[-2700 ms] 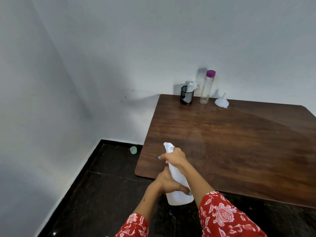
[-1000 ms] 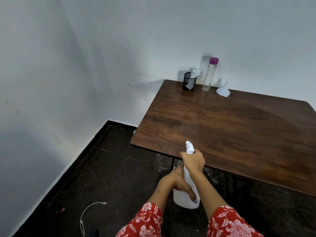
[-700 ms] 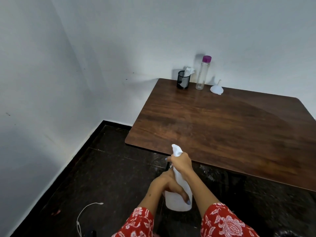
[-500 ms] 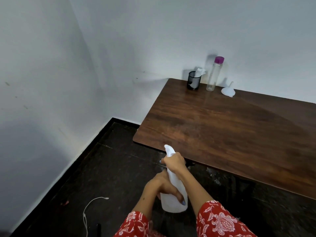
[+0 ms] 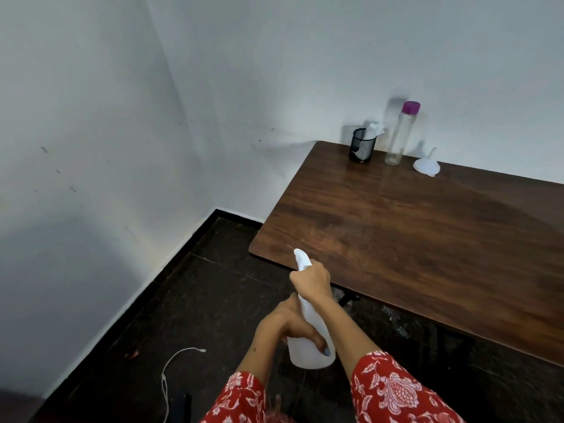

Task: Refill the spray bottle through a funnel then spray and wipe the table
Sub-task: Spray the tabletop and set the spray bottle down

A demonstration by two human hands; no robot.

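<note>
I hold a white spray bottle [image 5: 311, 349] in front of the near left corner of the brown wooden table [image 5: 427, 239], over the dark floor. My left hand [image 5: 290, 326] grips the bottle's body. My right hand [image 5: 312, 280] grips the spray head at its top, and the nozzle points away from me toward the table edge. At the table's far left stand a clear water bottle with a purple cap [image 5: 401, 134] and a white funnel [image 5: 426, 164] lying mouth down.
A black mesh cup with white tissue [image 5: 363, 145] stands at the far left corner beside the water bottle. White walls meet in a corner on the left. A white cord [image 5: 171, 370] lies on the dark floor near my feet.
My view has swung left and right while both hands kept their hold on the spray bottle. The bottle now sits a little farther back from the table edge than 2.7 s ago.
</note>
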